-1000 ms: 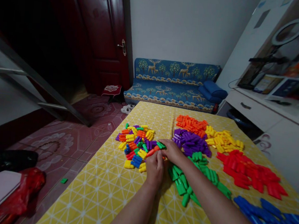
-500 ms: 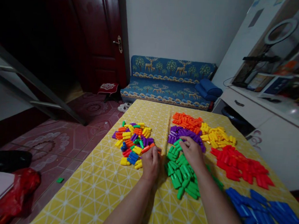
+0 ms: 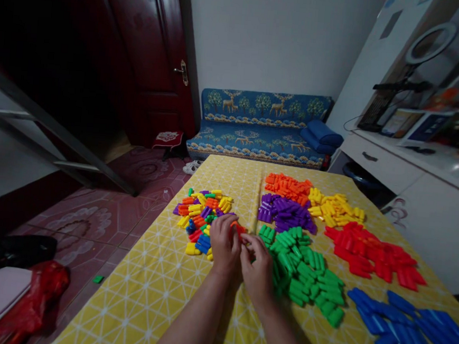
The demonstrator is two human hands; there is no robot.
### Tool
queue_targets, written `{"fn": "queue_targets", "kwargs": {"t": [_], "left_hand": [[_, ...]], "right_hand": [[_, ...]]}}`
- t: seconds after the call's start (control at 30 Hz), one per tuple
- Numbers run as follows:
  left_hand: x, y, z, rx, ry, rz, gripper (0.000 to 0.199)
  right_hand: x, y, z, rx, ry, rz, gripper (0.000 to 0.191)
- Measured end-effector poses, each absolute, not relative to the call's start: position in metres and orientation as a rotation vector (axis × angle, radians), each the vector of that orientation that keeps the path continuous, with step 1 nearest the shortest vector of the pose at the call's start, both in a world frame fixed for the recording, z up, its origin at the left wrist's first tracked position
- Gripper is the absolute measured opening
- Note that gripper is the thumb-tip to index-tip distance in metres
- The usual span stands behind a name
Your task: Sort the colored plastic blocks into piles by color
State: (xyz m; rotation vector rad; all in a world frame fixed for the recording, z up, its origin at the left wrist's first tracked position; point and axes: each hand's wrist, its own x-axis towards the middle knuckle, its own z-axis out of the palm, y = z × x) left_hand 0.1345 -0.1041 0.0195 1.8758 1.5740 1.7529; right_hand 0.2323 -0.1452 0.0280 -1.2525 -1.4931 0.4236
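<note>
My left hand [image 3: 224, 241] is closed at the right edge of a mixed pile of small plastic building blocks [image 3: 196, 210]. Its curled fingers hide whatever is in them. Orange blocks [image 3: 238, 227] show just past its fingertips. My right hand [image 3: 258, 267] is almost touching it, with thumb and fingertips pinched together; anything between them is too small to make out. Beside the right hand spreads a heap of green blocks [image 3: 305, 270], partly covered by that hand.
Single-colour heaps lie on the right of the yellow tablecloth [image 3: 144, 292]: purple blocks [image 3: 288, 212], orange blocks [image 3: 287, 186], yellow blocks [image 3: 335, 209], red blocks [image 3: 374, 253] and blue blocks [image 3: 411, 329]. One green block [image 3: 98, 279] is on the floor.
My right hand has come away from the green heap, moving left and nearer to me, beside my left hand. The left hand has shifted slightly left, its fingers further over the mixed pile.
</note>
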Motion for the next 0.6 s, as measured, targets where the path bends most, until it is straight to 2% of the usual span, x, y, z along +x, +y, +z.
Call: {"fn": "queue_targets", "kwargs": {"t": [0.1,0.27,0.43,0.6], "left_hand": [[0.117,-0.093,0.021,1.975,1.735,1.690,0.028],[0.098,-0.074,0.029,2.133,1.692,1.382,0.037],[0.085,-0.052,0.047,2.371,1.558,0.901,0.054],[0.073,-0.023,0.065,2.611,1.225,0.203,0.062]], "right_hand": [[0.216,-0.151,0.011,-1.221,-1.481,0.488,0.030],[0.216,-0.147,0.000,-1.203,-1.463,0.528,0.030],[0.215,-0.146,-0.003,-1.190,-1.442,0.515,0.031],[0.215,-0.146,-0.006,-1.229,-1.484,0.565,0.026]]}}
